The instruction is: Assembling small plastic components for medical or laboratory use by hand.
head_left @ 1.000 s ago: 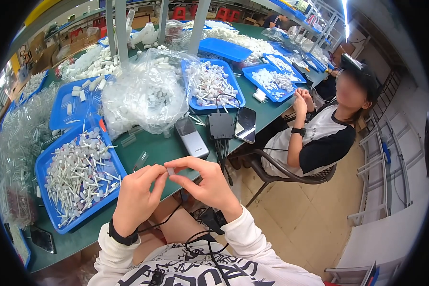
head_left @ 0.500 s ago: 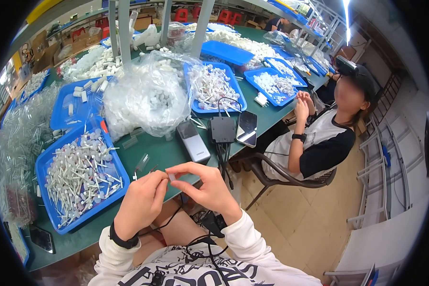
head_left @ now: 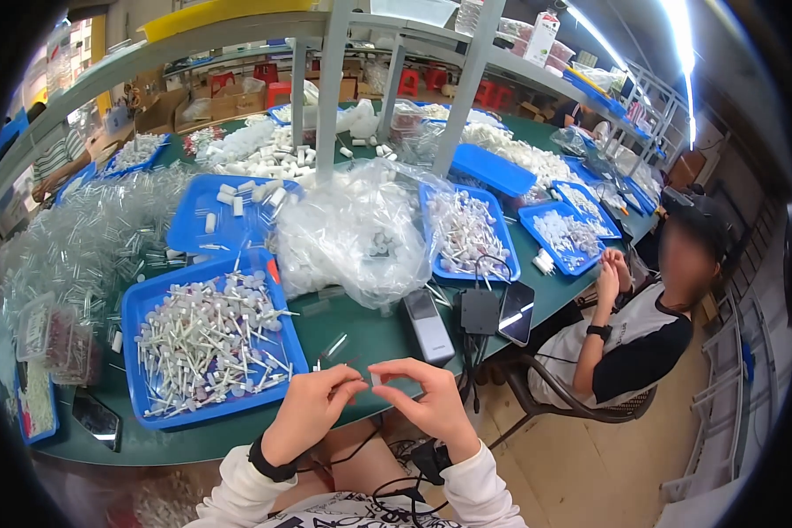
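Both my hands are raised close together at the table's front edge. My right hand [head_left: 431, 400] pinches a small translucent white piece [head_left: 377, 380] between thumb and forefinger. Beside it, my left hand [head_left: 311, 409] is closed in a pinch, its fingertips turned toward that piece; whatever lies in them is too small or hidden to name. A blue tray [head_left: 133, 370] to the left holds a heap of thin white sticks with round pale heads [head_left: 211, 343]. Just beyond my hands, a clear tube [head_left: 335, 346] lies on the green table.
A grey power bank [head_left: 429, 327], black box with cables [head_left: 479, 312] and phone [head_left: 516, 314] sit right of centre. Behind them are a clear plastic bag [head_left: 352, 238] and several blue trays. Clear tubes [head_left: 79, 229] heap at left. A co-worker [head_left: 620, 334] sits at right.
The view has swung up and left, so the table appears farther right and lower. My hands stay close together, with the right still pinching the small piece.
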A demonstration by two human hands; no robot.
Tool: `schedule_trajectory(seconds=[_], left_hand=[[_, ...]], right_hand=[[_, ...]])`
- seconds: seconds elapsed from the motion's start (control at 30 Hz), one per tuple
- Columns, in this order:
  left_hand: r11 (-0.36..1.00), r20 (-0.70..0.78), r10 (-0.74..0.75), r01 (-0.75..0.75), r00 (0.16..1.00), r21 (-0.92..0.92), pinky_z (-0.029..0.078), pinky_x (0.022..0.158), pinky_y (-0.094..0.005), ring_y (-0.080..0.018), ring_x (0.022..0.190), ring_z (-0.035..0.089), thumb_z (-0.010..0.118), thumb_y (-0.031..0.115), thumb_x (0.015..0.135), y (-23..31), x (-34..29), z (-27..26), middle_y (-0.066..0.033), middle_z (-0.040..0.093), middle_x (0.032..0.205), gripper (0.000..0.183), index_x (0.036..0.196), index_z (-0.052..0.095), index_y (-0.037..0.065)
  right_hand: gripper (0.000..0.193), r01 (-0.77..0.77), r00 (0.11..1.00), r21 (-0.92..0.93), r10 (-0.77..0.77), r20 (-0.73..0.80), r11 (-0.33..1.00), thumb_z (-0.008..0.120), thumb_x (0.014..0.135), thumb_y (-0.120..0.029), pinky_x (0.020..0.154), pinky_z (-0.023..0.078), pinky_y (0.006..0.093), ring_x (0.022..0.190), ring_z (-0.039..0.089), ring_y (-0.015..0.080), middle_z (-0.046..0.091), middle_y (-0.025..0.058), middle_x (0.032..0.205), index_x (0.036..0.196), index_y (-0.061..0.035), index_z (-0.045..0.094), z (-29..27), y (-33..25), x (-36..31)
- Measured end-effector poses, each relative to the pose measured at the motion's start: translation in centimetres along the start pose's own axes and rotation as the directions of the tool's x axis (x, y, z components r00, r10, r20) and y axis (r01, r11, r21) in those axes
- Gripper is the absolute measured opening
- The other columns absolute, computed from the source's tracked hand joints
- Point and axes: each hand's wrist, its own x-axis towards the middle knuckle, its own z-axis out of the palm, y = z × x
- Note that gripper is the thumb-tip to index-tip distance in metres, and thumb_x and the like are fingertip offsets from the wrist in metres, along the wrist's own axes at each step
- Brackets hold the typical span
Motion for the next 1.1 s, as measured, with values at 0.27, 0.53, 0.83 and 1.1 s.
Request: schedule_trajectory(seconds=[0.27,0.53,0.83,1.1], left_hand=[[0.996,-0.128,0.058,-0.065,0.990,-0.054,0.048,0.058,-0.0260,-0.0199,0.066,0.064,0.061,0.004,0.081,-0.8,-0.2,0.2,-0.0101,0.066,0.073,0.012,0.091,0.066,0.001],[0.996,-0.069,0.088,-0.089,0.994,-0.007,0.047,0.057,-0.0301,-0.0243,0.064,0.061,0.061,0.003,0.078,-0.3,0.5,1.8,-0.0106,0.065,0.074,0.008,0.085,0.066,0.003],[0.945,-0.098,0.240,-0.209,0.966,0.253,0.043,0.055,-0.0334,-0.0269,0.062,0.055,0.063,-0.006,0.071,1.3,1.2,3.9,-0.0093,0.061,0.069,0.011,0.078,0.063,0.001],[0.926,-0.107,0.223,-0.177,0.969,0.334,0.042,0.054,-0.0338,-0.0265,0.061,0.054,0.062,-0.007,0.070,1.3,1.5,5.3,-0.0094,0.061,0.069,0.011,0.079,0.062,0.001]], right_hand=[[0.026,-0.077,0.997,0.103,0.077,0.005,0.992,0.068,0.078,-0.002,0.078,0.050,0.0256,0.088,0.064,0.0145,0.067,0.0083,0.099,0.104,0.0006,0.064,0.8,0.9,0.3],[0.026,-0.108,0.994,0.207,0.106,0.021,0.972,0.067,0.080,-0.002,0.079,0.050,0.0255,0.091,0.064,0.0151,0.066,0.0085,0.099,0.106,0.0006,0.063,-0.5,2.5,-1.2],[0.021,-0.118,0.992,0.394,0.124,0.010,0.912,0.066,0.080,0.001,0.077,0.052,0.0254,0.087,0.065,0.0147,0.067,0.0098,0.097,0.101,0.0026,0.066,-1.7,4.1,-2.4],[0.022,-0.137,0.990,0.400,0.139,0.024,0.906,0.066,0.078,0.001,0.074,0.052,0.0240,0.083,0.065,0.0135,0.068,0.0096,0.093,0.100,0.0010,0.067,-2.4,5.4,-2.3]])
